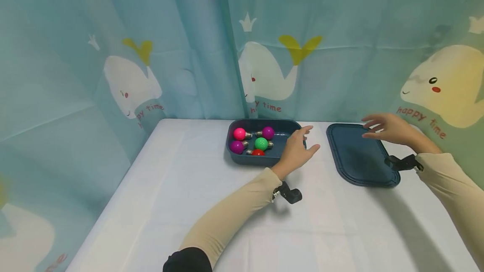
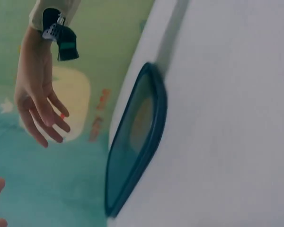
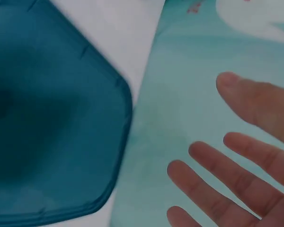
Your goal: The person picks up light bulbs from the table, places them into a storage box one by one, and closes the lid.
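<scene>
A dark blue plastic box (image 1: 250,160) holds several small coloured bulbs with metal screw bases. Among them are a pink bulb (image 1: 239,134), a green bulb (image 1: 261,143), a red bulb (image 1: 258,153) and two purple ones, one being this purple bulb (image 1: 237,147). My left hand (image 1: 296,149) overlaps the box's right end in the head view, thumb and fingers apart with nothing between them. Over the far right edge of a flat dark blue lid (image 1: 361,154) hovers my right hand (image 1: 393,129), fingers spread and holding nothing, as the right wrist view also shows.
Both box and lid lie on a white-covered table (image 1: 196,205), near its back edge. Right behind hangs a blue-green curtain (image 1: 204,53) printed with whales. A black wrist camera (image 1: 291,193) sits on the left wrist, another black camera (image 1: 402,163) on the right.
</scene>
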`<act>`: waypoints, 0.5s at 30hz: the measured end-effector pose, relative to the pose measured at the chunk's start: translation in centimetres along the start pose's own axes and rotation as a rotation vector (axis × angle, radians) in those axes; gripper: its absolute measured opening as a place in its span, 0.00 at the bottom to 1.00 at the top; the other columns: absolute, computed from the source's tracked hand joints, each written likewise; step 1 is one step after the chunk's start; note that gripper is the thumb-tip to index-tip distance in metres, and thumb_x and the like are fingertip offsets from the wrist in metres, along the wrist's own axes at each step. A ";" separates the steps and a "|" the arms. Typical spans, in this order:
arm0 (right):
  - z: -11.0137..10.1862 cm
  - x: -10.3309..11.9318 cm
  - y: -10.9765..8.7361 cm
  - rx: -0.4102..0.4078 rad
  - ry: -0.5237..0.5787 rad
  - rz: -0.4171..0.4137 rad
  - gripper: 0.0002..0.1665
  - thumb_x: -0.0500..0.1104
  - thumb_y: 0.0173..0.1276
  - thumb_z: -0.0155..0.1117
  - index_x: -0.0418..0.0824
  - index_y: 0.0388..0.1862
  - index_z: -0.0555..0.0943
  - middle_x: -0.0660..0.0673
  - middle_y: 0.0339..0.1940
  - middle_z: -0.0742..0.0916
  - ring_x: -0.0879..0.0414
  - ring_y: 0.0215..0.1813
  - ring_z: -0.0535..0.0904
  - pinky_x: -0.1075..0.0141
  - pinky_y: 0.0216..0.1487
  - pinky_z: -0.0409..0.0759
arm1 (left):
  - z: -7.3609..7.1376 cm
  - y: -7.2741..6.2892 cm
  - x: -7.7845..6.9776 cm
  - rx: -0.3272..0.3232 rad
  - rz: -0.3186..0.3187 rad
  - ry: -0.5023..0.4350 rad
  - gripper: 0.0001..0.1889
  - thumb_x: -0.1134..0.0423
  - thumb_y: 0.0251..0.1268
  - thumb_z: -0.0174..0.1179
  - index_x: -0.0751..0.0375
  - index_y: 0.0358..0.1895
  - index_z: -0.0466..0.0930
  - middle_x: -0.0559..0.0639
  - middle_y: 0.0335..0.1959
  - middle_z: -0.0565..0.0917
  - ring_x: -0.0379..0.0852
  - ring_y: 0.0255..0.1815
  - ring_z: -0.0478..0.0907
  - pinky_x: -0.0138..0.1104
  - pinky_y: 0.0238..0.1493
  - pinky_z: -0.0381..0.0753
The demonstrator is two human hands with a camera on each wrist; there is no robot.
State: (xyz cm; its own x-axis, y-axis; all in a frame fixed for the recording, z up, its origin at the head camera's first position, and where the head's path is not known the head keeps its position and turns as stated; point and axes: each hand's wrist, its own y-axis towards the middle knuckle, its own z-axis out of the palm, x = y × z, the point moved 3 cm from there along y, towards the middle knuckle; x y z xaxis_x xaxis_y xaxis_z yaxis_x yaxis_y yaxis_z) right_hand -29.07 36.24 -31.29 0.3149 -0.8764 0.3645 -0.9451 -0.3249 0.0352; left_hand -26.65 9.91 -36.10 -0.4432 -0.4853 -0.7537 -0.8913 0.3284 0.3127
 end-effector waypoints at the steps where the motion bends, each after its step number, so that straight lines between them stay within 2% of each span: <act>1: 0.1 -0.6 -0.3 -0.008 -0.012 0.023 0.33 0.42 0.60 0.68 0.24 0.58 0.70 0.23 0.50 0.80 0.31 0.48 0.79 0.45 0.41 0.82 | 0.6 0.1 -0.2 0.001 -0.009 0.001 0.28 0.60 0.61 0.62 0.57 0.65 0.68 0.54 0.57 0.78 0.47 0.54 0.78 0.27 0.51 0.79; 4: 0.4 -2.4 -1.1 -0.032 -0.023 0.084 0.33 0.44 0.59 0.68 0.22 0.56 0.71 0.22 0.48 0.80 0.29 0.47 0.79 0.45 0.39 0.83 | 2.2 0.4 -0.6 0.014 -0.043 0.004 0.27 0.60 0.60 0.63 0.57 0.64 0.69 0.53 0.55 0.80 0.45 0.52 0.80 0.23 0.48 0.78; 5: 0.5 -3.1 -1.4 -0.047 -0.022 0.095 0.33 0.44 0.59 0.68 0.21 0.55 0.71 0.22 0.47 0.81 0.29 0.46 0.79 0.49 0.37 0.84 | 2.7 0.5 -0.6 0.024 -0.063 0.005 0.27 0.60 0.59 0.63 0.56 0.64 0.70 0.52 0.55 0.80 0.44 0.52 0.80 0.22 0.47 0.78; 8: 1.2 -5.0 -2.2 -0.072 -0.031 0.127 0.33 0.44 0.58 0.69 0.20 0.53 0.72 0.22 0.45 0.82 0.28 0.46 0.79 0.51 0.35 0.84 | 4.2 0.8 -0.5 0.059 -0.116 -0.017 0.27 0.60 0.59 0.63 0.56 0.63 0.70 0.53 0.55 0.80 0.43 0.51 0.80 0.21 0.45 0.78; 11: 1.9 -6.4 -2.8 -0.058 -0.033 0.173 0.33 0.45 0.59 0.68 0.19 0.53 0.72 0.23 0.44 0.82 0.28 0.47 0.78 0.51 0.35 0.83 | 5.5 1.2 -0.1 0.087 -0.197 -0.058 0.27 0.60 0.58 0.63 0.56 0.63 0.70 0.53 0.55 0.80 0.43 0.51 0.81 0.22 0.44 0.78; 12: 2.1 -6.8 -3.0 -0.041 -0.020 0.199 0.34 0.46 0.60 0.67 0.19 0.53 0.71 0.23 0.45 0.82 0.28 0.47 0.78 0.47 0.37 0.82 | 5.9 1.3 0.1 0.092 -0.223 -0.070 0.27 0.60 0.58 0.64 0.56 0.63 0.71 0.53 0.54 0.80 0.43 0.51 0.81 0.22 0.44 0.78; 15: 2.8 -7.8 -3.5 -0.007 0.051 0.263 0.37 0.47 0.61 0.66 0.17 0.54 0.69 0.21 0.46 0.81 0.32 0.42 0.81 0.49 0.36 0.84 | 7.0 1.6 0.6 0.098 -0.305 -0.099 0.26 0.60 0.57 0.64 0.56 0.61 0.72 0.52 0.53 0.81 0.44 0.52 0.80 0.25 0.47 0.78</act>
State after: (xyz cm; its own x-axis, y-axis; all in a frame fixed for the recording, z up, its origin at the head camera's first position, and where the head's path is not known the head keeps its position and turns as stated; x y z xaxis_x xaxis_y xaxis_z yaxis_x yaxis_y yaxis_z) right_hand -27.95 43.21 -36.90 0.0535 -0.9114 0.4081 -0.9945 -0.0856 -0.0607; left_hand -27.70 15.83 -40.06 -0.1417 -0.4935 -0.8581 -0.9660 0.2585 0.0108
